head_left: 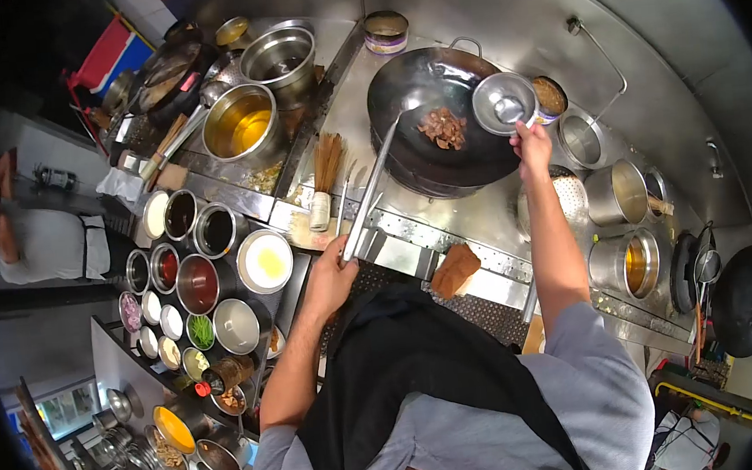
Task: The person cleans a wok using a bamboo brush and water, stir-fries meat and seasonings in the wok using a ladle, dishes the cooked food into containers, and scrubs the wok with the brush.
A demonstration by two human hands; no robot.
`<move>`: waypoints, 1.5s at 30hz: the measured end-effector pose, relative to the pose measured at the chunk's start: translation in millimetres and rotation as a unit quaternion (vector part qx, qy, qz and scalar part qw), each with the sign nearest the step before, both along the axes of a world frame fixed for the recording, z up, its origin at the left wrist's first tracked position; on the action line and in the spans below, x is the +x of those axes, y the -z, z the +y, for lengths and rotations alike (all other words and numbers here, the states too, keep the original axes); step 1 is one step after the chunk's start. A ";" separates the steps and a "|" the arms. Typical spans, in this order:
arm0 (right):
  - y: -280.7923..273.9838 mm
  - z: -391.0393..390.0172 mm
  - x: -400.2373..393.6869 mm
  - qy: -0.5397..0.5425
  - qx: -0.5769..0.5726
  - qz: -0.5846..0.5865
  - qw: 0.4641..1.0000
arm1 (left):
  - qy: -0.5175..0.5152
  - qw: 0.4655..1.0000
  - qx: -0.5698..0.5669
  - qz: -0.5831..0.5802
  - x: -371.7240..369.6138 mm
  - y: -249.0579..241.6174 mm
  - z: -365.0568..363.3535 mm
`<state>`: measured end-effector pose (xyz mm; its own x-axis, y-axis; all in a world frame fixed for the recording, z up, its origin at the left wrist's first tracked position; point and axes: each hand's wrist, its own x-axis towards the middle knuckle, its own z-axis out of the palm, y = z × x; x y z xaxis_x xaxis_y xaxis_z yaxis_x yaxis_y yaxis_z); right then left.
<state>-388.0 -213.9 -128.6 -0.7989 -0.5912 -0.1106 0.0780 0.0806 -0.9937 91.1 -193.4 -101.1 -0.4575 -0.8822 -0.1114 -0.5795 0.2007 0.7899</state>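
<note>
A black wok [400, 87] sits on the steel stove, with brown pieces of meat [444, 129] in its middle. My left hand [331, 276] is closed round the handle of a long metal ladle [367, 193], whose far end reaches over the wok's left side. At the wok's right edge, my right hand [532, 147] grips the rim of a small steel bowl [504, 103]. The bowl is tilted, and no food can be made out in it. A brown folded cloth [456, 270] lies on the stove's front edge, between my forearms.
Steel pots of yellow liquid stand at left [241, 122] and right [624, 265]. A bamboo brush [325, 173] lies left of the wok. Ingredient bowls [197, 284] crowd the left counter. Another person [45, 243] is at far left, one more at lower right [688, 442].
</note>
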 end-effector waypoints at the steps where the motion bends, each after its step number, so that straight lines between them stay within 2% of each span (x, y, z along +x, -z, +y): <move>1: -5.1 8.3 12.8 0.014 -0.022 -0.058 0.998 | -0.029 0.991 0.113 0.059 7.5 -13.0 5.3; 2: -3.6 16.6 16.3 0.014 -0.041 -0.102 0.994 | -0.060 0.966 0.224 0.117 15.1 -28.4 11.0; 4: -1.8 33.2 28.9 0.026 -0.109 -0.176 0.978 | -0.074 0.931 0.292 0.209 45.7 -64.6 20.0; 5: -6.2 36.8 38.0 0.072 -0.076 -0.196 0.975 | -0.077 0.926 0.296 0.223 68.2 -83.0 24.1; 6: 10.0 47.1 34.0 0.030 -0.103 -0.218 0.970 | -0.088 0.921 0.297 0.238 95.8 -96.4 29.5; 7: 10.6 51.6 45.9 0.054 -0.097 -0.218 0.970 | -0.094 0.912 0.310 0.253 128.3 -104.1 33.3; 8: 35.1 63.8 33.5 -0.004 -0.143 -0.253 0.957 | -0.108 0.915 0.285 0.266 158.7 -113.0 40.7; 9: 19.2 72.3 63.2 0.052 -0.149 -0.258 0.953 | -0.139 0.912 0.276 0.268 190.1 -124.9 49.6; 11: 18.9 91.7 93.8 0.099 -0.157 -0.262 0.947 | -0.183 0.915 0.247 0.260 246.4 -151.6 67.6; 14: 31.0 119.5 131.7 0.116 -0.161 -0.261 0.945 | -0.307 0.903 0.207 0.219 317.2 -164.0 96.4; 17: 23.8 135.1 192.9 0.130 -0.126 -0.248 0.952 | -0.345 0.902 0.190 0.175 369.5 -158.6 106.4; 20: 13.4 143.2 252.3 0.070 -0.057 -0.275 0.957 | -0.380 0.888 0.201 0.160 407.8 -126.2 96.0; 24: 9.2 140.7 313.3 0.008 -0.031 -0.262 0.965 | -0.393 0.884 0.200 0.158 434.0 -83.9 80.7; 27: 6.7 139.7 337.4 -0.001 -0.025 -0.269 0.963 | -0.394 0.885 0.198 0.150 442.2 -63.6 73.7; 29: -8.4 140.1 354.9 -0.018 -0.014 -0.260 0.965 | -0.391 0.890 0.192 0.135 444.9 -58.8 70.2; 39: -0.9 158.1 358.6 -0.037 -0.021 -0.227 0.973 | -0.396 0.873 0.227 0.170 452.1 -55.7 64.8; 41: 0.9 159.3 358.9 -0.030 -0.021 -0.232 0.972 | -0.418 0.826 0.271 0.263 455.5 -56.1 66.0; 42: 1.5 159.8 359.6 -0.025 -0.023 -0.237 0.971 | -0.417 0.827 0.271 0.261 456.1 -57.3 66.7; 44: 1.7 161.5 361.4 -0.013 -0.022 -0.239 0.971 | -0.456 0.766 0.296 0.343 455.3 -63.9 69.5; 45: 1.5 161.8 362.1 -0.009 -0.022 -0.245 0.969 | -0.465 0.760 0.300 0.339 450.5 -74.5 70.2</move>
<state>-25.9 -52.1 -130.1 -0.6463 -0.6181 -0.4475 0.5397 0.0445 -0.8407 541.6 -123.2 -26.7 0.2016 -0.7423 -0.6390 0.3324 -0.5619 0.7575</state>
